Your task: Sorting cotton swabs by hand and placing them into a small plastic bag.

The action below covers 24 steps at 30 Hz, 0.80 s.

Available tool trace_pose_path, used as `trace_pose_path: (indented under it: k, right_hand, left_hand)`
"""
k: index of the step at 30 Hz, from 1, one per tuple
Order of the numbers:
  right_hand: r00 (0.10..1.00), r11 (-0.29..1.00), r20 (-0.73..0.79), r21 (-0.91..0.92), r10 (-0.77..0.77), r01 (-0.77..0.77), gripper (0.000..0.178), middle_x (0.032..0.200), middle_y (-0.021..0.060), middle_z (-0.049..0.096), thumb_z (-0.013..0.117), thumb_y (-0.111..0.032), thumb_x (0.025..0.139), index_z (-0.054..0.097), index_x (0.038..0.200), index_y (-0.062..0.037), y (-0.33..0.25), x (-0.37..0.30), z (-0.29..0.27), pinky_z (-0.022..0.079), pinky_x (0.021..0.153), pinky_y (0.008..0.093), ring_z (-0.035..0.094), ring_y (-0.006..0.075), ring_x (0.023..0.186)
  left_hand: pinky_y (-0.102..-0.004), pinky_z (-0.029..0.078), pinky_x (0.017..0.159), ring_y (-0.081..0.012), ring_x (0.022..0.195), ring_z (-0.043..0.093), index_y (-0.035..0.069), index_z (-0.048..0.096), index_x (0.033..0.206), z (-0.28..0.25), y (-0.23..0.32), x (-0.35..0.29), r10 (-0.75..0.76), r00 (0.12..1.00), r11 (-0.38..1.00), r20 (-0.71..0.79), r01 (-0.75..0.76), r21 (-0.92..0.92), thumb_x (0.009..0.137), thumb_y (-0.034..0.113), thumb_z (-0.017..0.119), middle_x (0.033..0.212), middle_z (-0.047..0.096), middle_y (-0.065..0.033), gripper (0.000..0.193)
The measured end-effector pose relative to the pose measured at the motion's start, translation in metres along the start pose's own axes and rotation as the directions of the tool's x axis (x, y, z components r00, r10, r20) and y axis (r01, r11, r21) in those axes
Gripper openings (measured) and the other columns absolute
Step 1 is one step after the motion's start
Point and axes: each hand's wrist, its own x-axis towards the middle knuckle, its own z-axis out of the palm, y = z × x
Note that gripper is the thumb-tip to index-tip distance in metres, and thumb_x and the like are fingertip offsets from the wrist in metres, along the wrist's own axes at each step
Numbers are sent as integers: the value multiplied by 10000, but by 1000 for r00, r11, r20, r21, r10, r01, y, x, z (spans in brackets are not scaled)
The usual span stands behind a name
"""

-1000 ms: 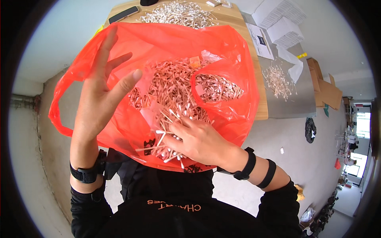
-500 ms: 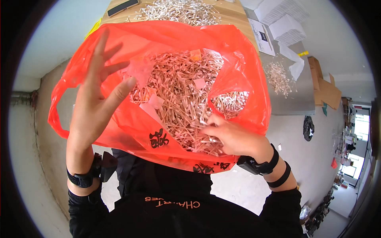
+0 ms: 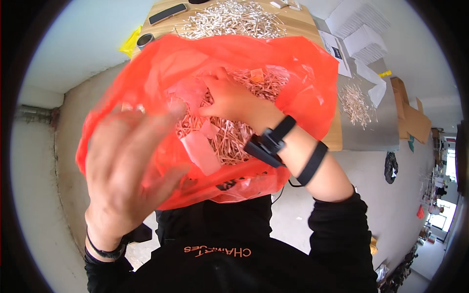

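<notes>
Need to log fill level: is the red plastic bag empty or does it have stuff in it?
Not empty. The red plastic bag is held open, with a heap of thin pale sticks inside; the right hand reaches in.

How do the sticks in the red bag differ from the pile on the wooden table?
The sticks in the red bag look pinkish through the plastic and are mixed with paper slips; the pile on the wooden table looks white and lies spread in the open. The right hand reaches into the bag's; nothing touches the table's. Both are thin short sticks.

Bright, even daylight with soft shadows; strong fisheye bending and a dark rim; the near left hand [image 3: 129, 180] is motion-blurred.
</notes>
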Motion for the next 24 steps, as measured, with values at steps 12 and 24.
trace_pose_path:
  k: [12,24]
  right_hand:
    - [980,997,187,-43,68,-62,512,1070,128,608,781,-245,692,602,1154,-114,-13,23,3,451,923,474,567,356,1079]
    - [964,960,241,-221,-116,170,242,1008,111,542,522,-96,832,642,1043,-102,-23,-111,-47,451,839,415,534,293,1029]
  left_hand:
    - [-387,501,838,-331,917,645,2,440,1327,95,-105,8,-627,778,768,-36,609,-198,746,133,707,1007,652,-194,653]
    - [-402,458,913,-325,1089,553,83,471,1348,31,-65,2,-418,869,896,-266,443,39,696,64,715,1284,495,-185,696]
